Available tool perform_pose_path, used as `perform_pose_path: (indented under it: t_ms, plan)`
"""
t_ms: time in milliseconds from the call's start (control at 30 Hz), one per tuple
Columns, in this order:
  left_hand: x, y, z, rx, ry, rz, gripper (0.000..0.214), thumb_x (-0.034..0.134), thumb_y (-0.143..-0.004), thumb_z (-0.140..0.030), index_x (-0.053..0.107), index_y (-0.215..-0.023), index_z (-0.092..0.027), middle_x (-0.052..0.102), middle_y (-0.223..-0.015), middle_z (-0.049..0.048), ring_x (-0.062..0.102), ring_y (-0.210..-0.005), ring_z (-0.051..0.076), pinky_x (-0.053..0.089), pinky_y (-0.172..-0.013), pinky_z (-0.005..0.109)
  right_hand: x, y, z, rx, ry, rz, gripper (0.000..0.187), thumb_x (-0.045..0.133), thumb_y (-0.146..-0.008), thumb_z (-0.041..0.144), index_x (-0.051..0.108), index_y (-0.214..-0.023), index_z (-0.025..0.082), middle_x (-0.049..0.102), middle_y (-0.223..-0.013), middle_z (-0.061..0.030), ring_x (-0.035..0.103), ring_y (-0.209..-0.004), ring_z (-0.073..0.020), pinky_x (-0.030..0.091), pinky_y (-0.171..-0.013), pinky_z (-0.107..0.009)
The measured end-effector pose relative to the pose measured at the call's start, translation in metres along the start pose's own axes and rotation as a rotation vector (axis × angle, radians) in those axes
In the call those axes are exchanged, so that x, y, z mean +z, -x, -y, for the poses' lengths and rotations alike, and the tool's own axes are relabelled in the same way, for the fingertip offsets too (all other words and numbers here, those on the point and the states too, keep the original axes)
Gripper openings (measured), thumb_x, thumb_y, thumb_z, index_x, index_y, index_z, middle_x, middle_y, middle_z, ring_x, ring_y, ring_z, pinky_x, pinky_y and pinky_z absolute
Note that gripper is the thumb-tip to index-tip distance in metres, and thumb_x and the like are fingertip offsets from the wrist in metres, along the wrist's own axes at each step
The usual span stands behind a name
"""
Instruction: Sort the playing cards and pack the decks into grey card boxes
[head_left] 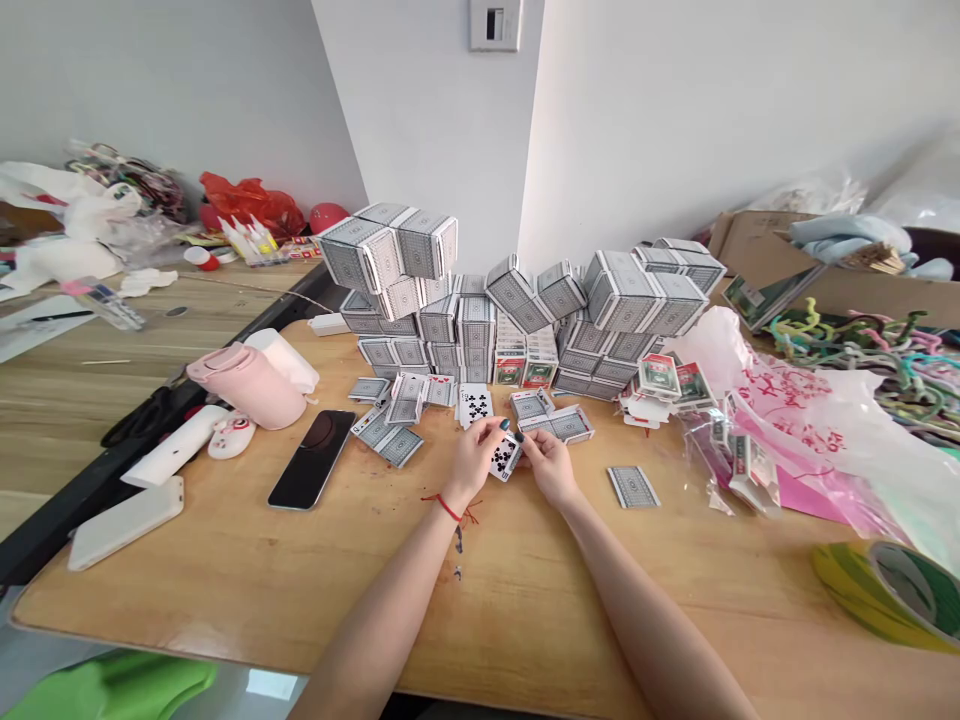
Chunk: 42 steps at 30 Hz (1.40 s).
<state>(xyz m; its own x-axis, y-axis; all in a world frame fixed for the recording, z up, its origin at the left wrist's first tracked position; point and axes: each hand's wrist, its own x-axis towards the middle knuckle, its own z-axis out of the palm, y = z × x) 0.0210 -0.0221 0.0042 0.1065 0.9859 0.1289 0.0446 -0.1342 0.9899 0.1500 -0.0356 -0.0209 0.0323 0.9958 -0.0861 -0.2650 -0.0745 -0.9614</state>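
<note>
My left hand [474,456] and my right hand [550,463] meet over the middle of the wooden table [480,600], both closed on a small stack of playing cards [505,457] with a clubs face showing. A red string bracelet circles my left wrist. Just beyond my fingers lie loose cards, one face-up clubs card [475,405], and an open card box [570,424]. A single face-down card [633,487] lies to the right of my right hand. Behind them rises a heap of grey patterned card boxes [517,300].
A black phone [313,458], a pink bottle [246,385], a white case [124,522] and a small toy lie at the left. Pink and clear plastic bags [810,430] with card packs spread at the right, a yellow-green tape roll [892,590] at the right edge, a cardboard box [825,270] behind.
</note>
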Motion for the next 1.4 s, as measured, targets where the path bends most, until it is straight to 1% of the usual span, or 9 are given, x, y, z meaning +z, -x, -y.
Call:
perform_pose_path:
  t_ms: [100,200,300,500,867,1033,1100,1233,1400]
  plan:
    - [0.006,0.000,0.007,-0.035,-0.033,-0.094,0.020,0.051,-0.073,-0.034,0.057,-0.072,-0.014,0.054,-0.065,0.0002,0.047,-0.060,0.011,0.036,-0.056,0.020,0.002,0.002,0.000,-0.059,0.116,-0.036,0.029,0.062,-0.064,0.047,0.054,-0.068,0.020,0.058,-0.061,-0.0014,0.055,-0.055,-0.0154,0.049,-0.054,-0.030]
    - [0.007,0.000,0.010,-0.048,-0.038,-0.109,0.023,0.053,-0.073,-0.036,0.056,-0.066,-0.015,0.052,-0.058,-0.0009,0.044,-0.055,0.010,0.034,-0.052,0.020,0.002,0.003,0.004,-0.017,0.080,0.029,0.030,0.062,-0.064,0.048,0.052,-0.066,0.020,0.058,-0.059,-0.0010,0.055,-0.053,-0.0154,0.049,-0.052,-0.031]
    - [0.008,0.001,0.008,-0.013,-0.058,-0.114,0.022,0.052,-0.073,-0.036,0.059,-0.068,-0.015,0.056,-0.062,0.0004,0.047,-0.058,0.011,0.036,-0.053,0.020,0.001,0.003,0.009,0.039,-0.020,0.106,0.030,0.065,-0.062,0.045,0.050,-0.063,0.020,0.058,-0.059,0.0004,0.055,-0.053,-0.0147,0.050,-0.052,-0.031]
    - [0.014,0.004,0.005,0.064,-0.092,-0.095,0.023,0.049,-0.077,-0.035,0.062,-0.075,-0.016,0.063,-0.075,0.0039,0.054,-0.068,0.014,0.040,-0.062,0.022,-0.003,0.001,0.010,0.033,-0.077,0.151,0.026,0.065,-0.063,0.042,0.053,-0.066,0.019,0.058,-0.064,0.0011,0.055,-0.057,-0.0132,0.048,-0.055,-0.029]
    - [0.018,0.006,0.013,0.158,-0.391,-0.118,0.023,0.042,-0.081,-0.032,0.053,-0.067,-0.018,0.053,-0.059,0.0010,0.046,-0.054,0.011,0.031,-0.052,0.021,0.004,0.002,-0.006,-0.155,0.240,-0.060,0.022,0.057,-0.069,0.036,0.045,-0.060,0.021,0.049,-0.053,0.0027,0.043,-0.046,-0.0116,0.037,-0.047,-0.025]
    - [0.020,0.008,0.010,0.174,-0.478,-0.034,0.019,0.040,-0.082,-0.033,0.052,-0.077,-0.019,0.057,-0.070,0.0018,0.049,-0.060,0.012,0.032,-0.055,0.021,0.004,0.007,-0.007,-0.255,0.397,-0.200,0.020,0.052,-0.071,0.031,0.043,-0.058,0.020,0.044,-0.050,0.0038,0.040,-0.047,-0.0108,0.034,-0.047,-0.023]
    - [0.020,0.007,0.010,0.157,-0.480,-0.014,0.020,0.039,-0.082,-0.034,0.051,-0.077,-0.018,0.056,-0.070,0.0011,0.049,-0.061,0.011,0.033,-0.055,0.021,0.003,0.007,-0.008,-0.266,0.412,-0.187,0.016,0.050,-0.073,0.030,0.044,-0.061,0.020,0.046,-0.052,0.0032,0.042,-0.048,-0.0112,0.035,-0.048,-0.023]
    - [0.019,0.004,0.014,0.107,-0.516,-0.043,0.024,0.038,-0.082,-0.036,0.048,-0.069,-0.018,0.051,-0.061,-0.0011,0.045,-0.055,0.010,0.031,-0.052,0.020,-0.001,0.003,-0.013,-0.241,0.367,-0.062,0.011,0.046,-0.075,0.029,0.050,-0.074,0.019,0.055,-0.064,-0.0011,0.050,-0.058,-0.0146,0.041,-0.055,-0.026]
    - [0.021,0.002,0.016,0.115,-0.556,-0.107,0.026,0.039,-0.081,-0.037,0.048,-0.066,-0.018,0.049,-0.057,-0.0016,0.042,-0.052,0.010,0.028,-0.049,0.021,-0.004,0.000,-0.017,-0.258,0.407,-0.049,0.011,0.044,-0.076,0.028,0.051,-0.075,0.019,0.057,-0.068,-0.0025,0.052,-0.064,-0.0165,0.042,-0.060,-0.027]
